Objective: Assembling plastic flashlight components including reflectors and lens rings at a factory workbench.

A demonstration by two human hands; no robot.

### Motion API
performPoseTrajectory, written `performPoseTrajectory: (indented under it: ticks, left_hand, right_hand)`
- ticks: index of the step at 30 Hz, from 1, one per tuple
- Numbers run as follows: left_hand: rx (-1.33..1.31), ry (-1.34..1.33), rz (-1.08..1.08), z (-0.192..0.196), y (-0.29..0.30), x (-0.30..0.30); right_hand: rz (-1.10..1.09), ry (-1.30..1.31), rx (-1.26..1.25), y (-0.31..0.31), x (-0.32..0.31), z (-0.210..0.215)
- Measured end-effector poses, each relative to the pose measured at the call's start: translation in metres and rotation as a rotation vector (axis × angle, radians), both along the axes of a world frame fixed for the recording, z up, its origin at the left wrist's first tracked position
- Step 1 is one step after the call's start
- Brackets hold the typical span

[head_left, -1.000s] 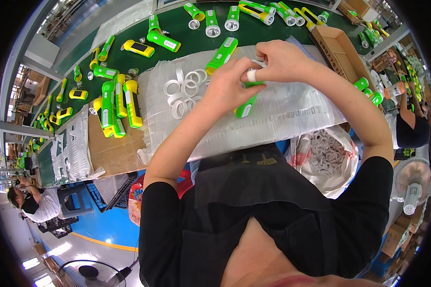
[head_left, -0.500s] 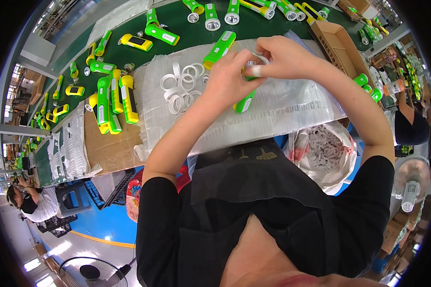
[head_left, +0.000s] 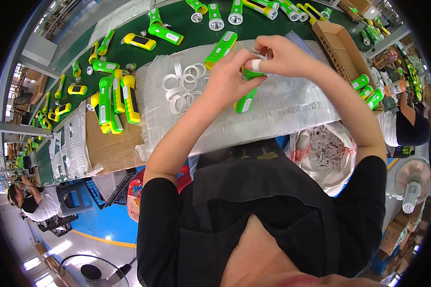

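Note:
My left hand (head_left: 227,76) is closed around a green flashlight (head_left: 254,74), which shows between my two hands. A green flashlight end (head_left: 244,101) also shows below my left thumb; I cannot tell whether it is the same piece. My right hand (head_left: 277,56) is pinched at the top of the held flashlight, with a white ring (head_left: 259,55) mostly hidden by its fingers. A white wrap covers one right finger. Left of my hands lies a cluster of loose white rings (head_left: 187,82). Just beyond my left hand, another green flashlight (head_left: 221,49) lies on the plastic-covered cardboard.
Several green and yellow flashlights (head_left: 129,98) lie on cardboard at the left, with more along the green table's (head_left: 187,24) far side. An open cardboard box (head_left: 337,50) stands at the right. A white sack (head_left: 323,150) of rings hangs below the table edge. Other people sit farther off.
My right fingers have closed in on the flashlight's top, where the white ring showed more clearly before. My right elbow has drawn slightly inward. The view has shifted a little.

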State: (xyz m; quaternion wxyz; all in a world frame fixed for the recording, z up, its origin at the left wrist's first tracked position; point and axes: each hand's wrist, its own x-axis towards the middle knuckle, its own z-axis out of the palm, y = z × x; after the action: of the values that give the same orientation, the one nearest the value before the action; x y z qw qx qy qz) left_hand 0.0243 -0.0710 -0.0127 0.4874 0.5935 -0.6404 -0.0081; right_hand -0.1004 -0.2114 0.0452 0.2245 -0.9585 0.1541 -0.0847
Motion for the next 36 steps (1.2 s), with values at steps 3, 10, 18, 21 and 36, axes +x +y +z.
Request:
performPoseTrajectory:
  ticks: [3,10,18,21,36]
  left_hand:
    - [0.035,0.05,-0.026,-0.001,0.005,0.008]
    - [0.018,0.631,-0.236,-0.006,0.018,0.009]
    - [-0.162,0.15,-0.637,0.075,0.074,0.018]
    - [-0.206,-0.154,-0.173,0.052,0.035,0.082]
    - [0.201,-0.44,0.937,-0.05,-0.136,0.33]
  right_hand:
    - [-0.183,-0.205,0.278,0.015,-0.002,-0.025]
    - [-0.294,-0.548,0.677,0.118,-0.001,-0.139]
    - [0.718,0.108,1.365,0.089,-0.002,-0.067]
    - [0.47,-0.026,0.812,0.031,0.039,-0.066]
    - [-0.292,-0.092,-0.301,-0.198,0.289,-0.093]
